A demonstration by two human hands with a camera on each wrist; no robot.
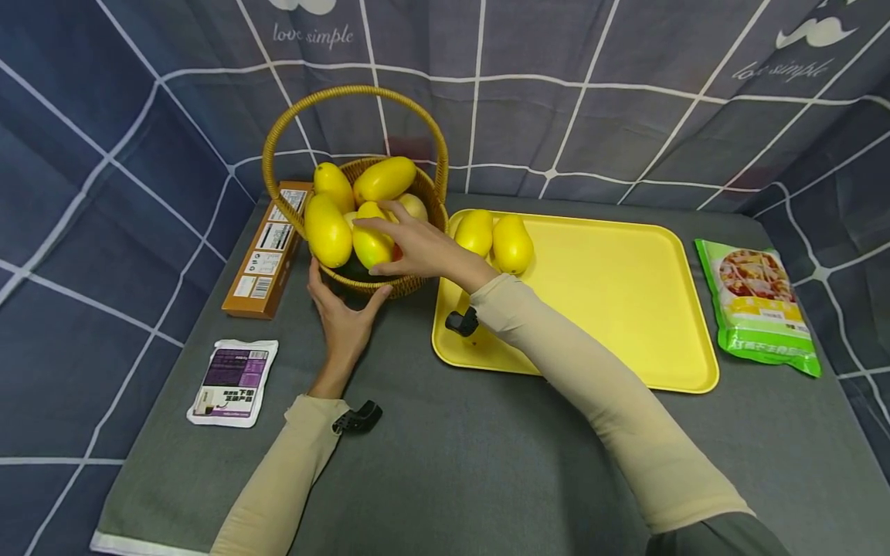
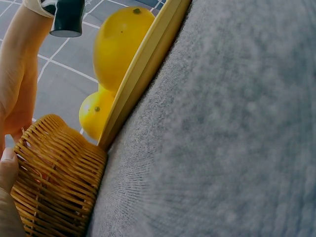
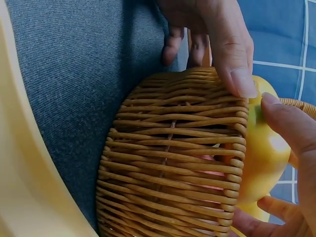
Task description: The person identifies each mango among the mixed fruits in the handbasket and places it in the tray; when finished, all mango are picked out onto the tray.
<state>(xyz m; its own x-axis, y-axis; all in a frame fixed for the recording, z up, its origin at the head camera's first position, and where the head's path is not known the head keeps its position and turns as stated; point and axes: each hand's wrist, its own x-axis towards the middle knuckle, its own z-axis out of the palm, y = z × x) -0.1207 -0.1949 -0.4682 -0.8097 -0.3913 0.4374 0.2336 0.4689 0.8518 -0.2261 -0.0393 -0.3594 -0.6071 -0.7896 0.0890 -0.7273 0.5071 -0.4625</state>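
Note:
A wicker basket (image 3: 173, 153) with a tall arched handle (image 1: 354, 91) stands at the back left in the head view, holding several yellow mangoes (image 1: 329, 230). With thumb and fingers, my right hand (image 1: 427, 247) grips one mango (image 1: 371, 241) at the basket's front; the right wrist view shows this fruit just inside the rim. My left hand (image 1: 341, 324) holds the near left side of the basket, its thumb on the woven wall. Something red, mostly hidden, shows beneath the right hand. Two more mangoes (image 1: 513, 244) lie on the left end of a yellow tray (image 1: 591, 301).
Left of the basket lies a long brown box (image 1: 259, 266), with a white and purple pouch (image 1: 232, 384) nearer the front. A green food bag (image 1: 761, 301) is right of the tray. Checked cloth (image 1: 528, 116) hangs behind and at both sides.

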